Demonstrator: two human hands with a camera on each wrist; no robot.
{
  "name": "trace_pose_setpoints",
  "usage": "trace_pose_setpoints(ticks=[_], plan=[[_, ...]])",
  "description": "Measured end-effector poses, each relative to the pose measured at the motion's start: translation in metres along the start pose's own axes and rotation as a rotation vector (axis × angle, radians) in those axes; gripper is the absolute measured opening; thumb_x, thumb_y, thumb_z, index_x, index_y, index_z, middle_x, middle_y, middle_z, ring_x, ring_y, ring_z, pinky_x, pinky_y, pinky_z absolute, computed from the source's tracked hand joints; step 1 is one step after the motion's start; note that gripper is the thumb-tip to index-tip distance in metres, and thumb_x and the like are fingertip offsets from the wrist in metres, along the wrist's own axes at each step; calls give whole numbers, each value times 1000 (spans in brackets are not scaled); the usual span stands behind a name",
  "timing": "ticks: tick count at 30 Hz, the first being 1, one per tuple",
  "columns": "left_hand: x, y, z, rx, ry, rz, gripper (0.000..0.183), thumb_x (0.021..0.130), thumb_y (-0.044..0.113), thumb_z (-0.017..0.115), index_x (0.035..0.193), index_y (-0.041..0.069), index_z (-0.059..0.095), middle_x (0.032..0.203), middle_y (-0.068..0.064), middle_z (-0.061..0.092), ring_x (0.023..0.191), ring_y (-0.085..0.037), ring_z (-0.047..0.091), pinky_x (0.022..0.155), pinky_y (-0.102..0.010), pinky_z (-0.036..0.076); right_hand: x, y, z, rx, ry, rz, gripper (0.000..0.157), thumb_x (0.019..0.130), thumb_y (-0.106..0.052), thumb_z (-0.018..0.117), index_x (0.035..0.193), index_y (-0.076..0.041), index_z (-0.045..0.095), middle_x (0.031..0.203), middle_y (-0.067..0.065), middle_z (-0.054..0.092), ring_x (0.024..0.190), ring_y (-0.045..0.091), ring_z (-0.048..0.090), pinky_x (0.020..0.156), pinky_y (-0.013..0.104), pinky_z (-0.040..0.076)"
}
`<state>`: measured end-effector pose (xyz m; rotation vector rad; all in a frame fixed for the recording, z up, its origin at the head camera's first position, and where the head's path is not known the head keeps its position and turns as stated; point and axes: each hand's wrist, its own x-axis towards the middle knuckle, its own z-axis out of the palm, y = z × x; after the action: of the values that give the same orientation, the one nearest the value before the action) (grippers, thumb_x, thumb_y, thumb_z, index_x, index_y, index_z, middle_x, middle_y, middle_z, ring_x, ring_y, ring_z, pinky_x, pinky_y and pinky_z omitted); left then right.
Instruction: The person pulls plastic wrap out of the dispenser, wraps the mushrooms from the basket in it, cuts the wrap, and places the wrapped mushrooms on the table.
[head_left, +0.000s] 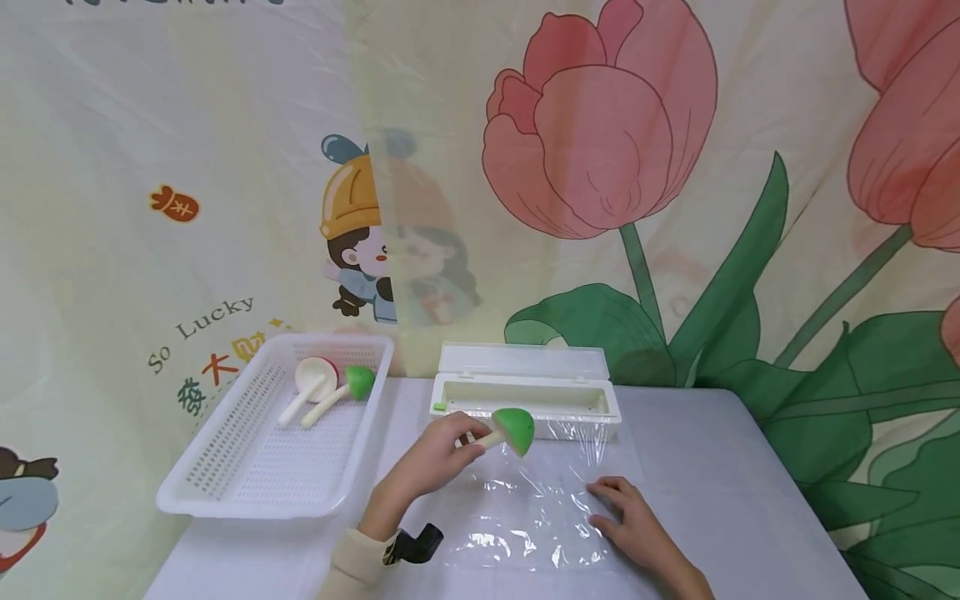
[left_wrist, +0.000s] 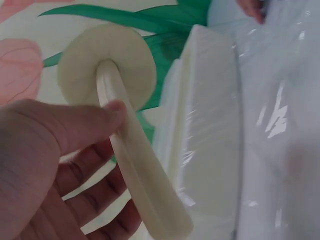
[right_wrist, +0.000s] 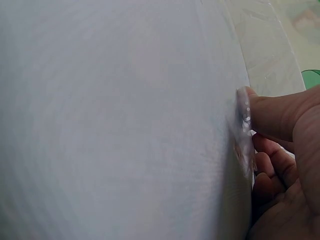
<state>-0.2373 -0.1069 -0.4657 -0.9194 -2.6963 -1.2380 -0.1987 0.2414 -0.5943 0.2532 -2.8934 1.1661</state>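
My left hand (head_left: 438, 457) holds a toy mushroom (head_left: 514, 430) by its cream stem, above a sheet of clear plastic wrap (head_left: 525, 517). Its cap is green on top; the pale underside of the mushroom (left_wrist: 107, 65) faces the left wrist camera, with the thumb pressed on the stem. At the right edge of the wrap, my right hand (head_left: 637, 525) pinches the film; the right wrist view shows crumpled film (right_wrist: 244, 125) at the thumb tip. The wrap comes out over the front of a white dispenser box (head_left: 525, 390), whose clear lid (head_left: 521, 360) is raised.
On the left stands a white plastic basket (head_left: 247, 504). Inside it lie a green-capped toy mushroom (head_left: 361, 382) and a red-edged one (head_left: 313, 377) with its pale underside up. A white cloth covers the table (head_left: 720, 475); behind it hangs a printed curtain (head_left: 247, 125).
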Motion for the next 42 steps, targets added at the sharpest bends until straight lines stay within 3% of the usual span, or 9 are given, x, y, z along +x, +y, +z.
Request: trace_pose_setpoints(ticks=[9,15,21,28,32,35,37,42], plan=[[-1,-3,54,4,-117,-84,13,94,9,72,106,10,76,99,3,70,83,-1,57,74,-21,49,-1,1,0,-1,-2,-1,44,83,-18,85,125,-10,72,125,5,61,123,28,57,110,56,44],[-7,-1,78,17,-157,-58,13,91,9,73,104,12,77,96,5,70,81,3,54,74,-17,48,-3,0,-1,0,-1,-3,44,83,-18,86,124,-10,73,125,5,61,123,28,57,110,56,44],[-8,-3,95,21,-182,-72,11,90,10,74,100,14,78,92,9,69,80,3,53,73,-16,47,-4,1,-4,-8,10,-35,43,83,-17,85,124,-12,73,125,3,63,122,29,59,108,54,47],[-8,-2,104,24,-204,-105,13,89,9,76,101,11,79,90,4,71,77,2,53,72,-18,48,-9,-1,-19,47,59,-79,38,82,-7,83,118,-13,74,118,0,71,105,17,66,86,29,57],[-9,-1,106,55,-216,-125,14,89,10,77,102,12,79,90,5,71,77,3,53,73,-19,49,-19,-3,-29,44,61,-105,34,82,-4,82,114,-13,75,111,1,73,97,10,67,76,24,56],[-10,-2,107,73,-217,-146,14,89,11,78,102,13,79,91,7,70,77,3,53,72,-20,49,-30,-3,-37,38,6,-157,30,82,-4,81,111,-10,74,107,5,74,93,10,66,71,24,55],[-10,-1,107,79,-211,-155,14,89,11,78,102,14,79,91,8,69,76,2,53,71,-20,49,-37,-2,-42,49,-75,-164,27,84,-7,81,110,-10,74,106,4,74,91,6,64,70,23,54],[-10,-1,107,89,-198,-157,15,88,11,78,103,14,80,91,7,69,77,2,54,71,-20,49,-50,-1,-53,97,-288,-88,23,90,-16,78,111,-11,72,109,2,72,91,-2,57,74,22,52]])
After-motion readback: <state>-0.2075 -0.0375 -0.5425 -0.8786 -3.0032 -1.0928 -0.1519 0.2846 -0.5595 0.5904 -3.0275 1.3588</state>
